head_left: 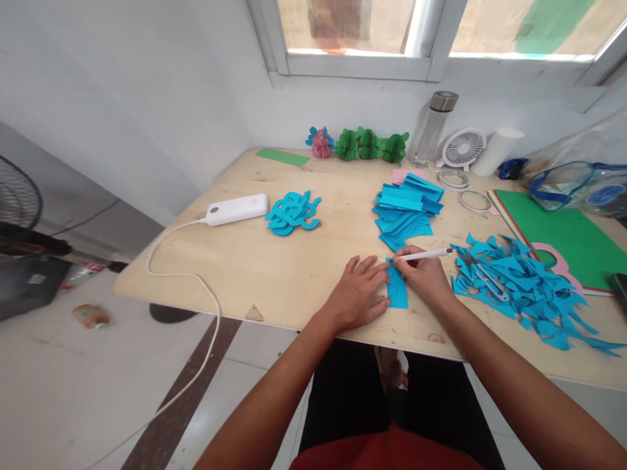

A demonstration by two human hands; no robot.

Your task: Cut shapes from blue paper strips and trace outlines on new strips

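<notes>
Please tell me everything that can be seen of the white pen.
The white pen is slim; its barrel looks like plastic, with a dark patch near its rear end. The right hand grips it near the front, and the fingers partly hide that end. It slants, front end at the blue paper strip, rear end pointing toward the blue scraps. Whether its tip touches the paper is not clear.

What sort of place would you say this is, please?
It looks like a place for paper crafts, perhaps at home: the signs are a pen held to paper, blue paper scraps and green paper figures.
</notes>
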